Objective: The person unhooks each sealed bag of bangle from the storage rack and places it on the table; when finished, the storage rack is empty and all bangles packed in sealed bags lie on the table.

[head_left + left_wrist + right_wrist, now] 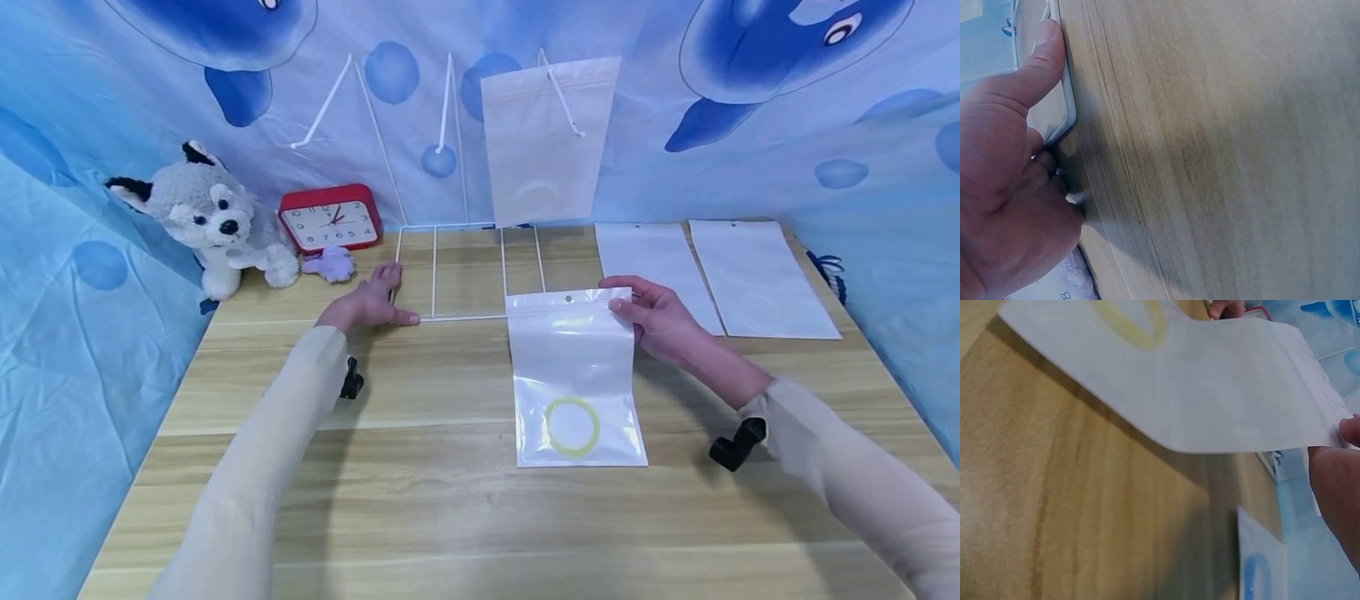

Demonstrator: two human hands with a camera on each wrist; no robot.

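Observation:
A white zip-top bag (573, 354) with a yellow ring (551, 433) showing in its lower part extends toward the front of the table. My right hand (663, 321) pinches its top right corner, thumb on the front face. In the right wrist view the bag (1222, 394) bends, its top raised. My left hand (372, 298) rests on the front left corner of a white wire rack (465, 318), thumb along the front wire. The thumb (1044, 59) lies against that wire in the left wrist view. Another white bag (547, 150) hangs on the rack's right hook.
Two more white bags (652, 262) (761, 275) lie at the back right. The rack's left hook (322, 112) and middle hook (444, 108) are bare. A plush husky (225, 221), a red clock (332, 221) and a small purple object (330, 263) are at the back left.

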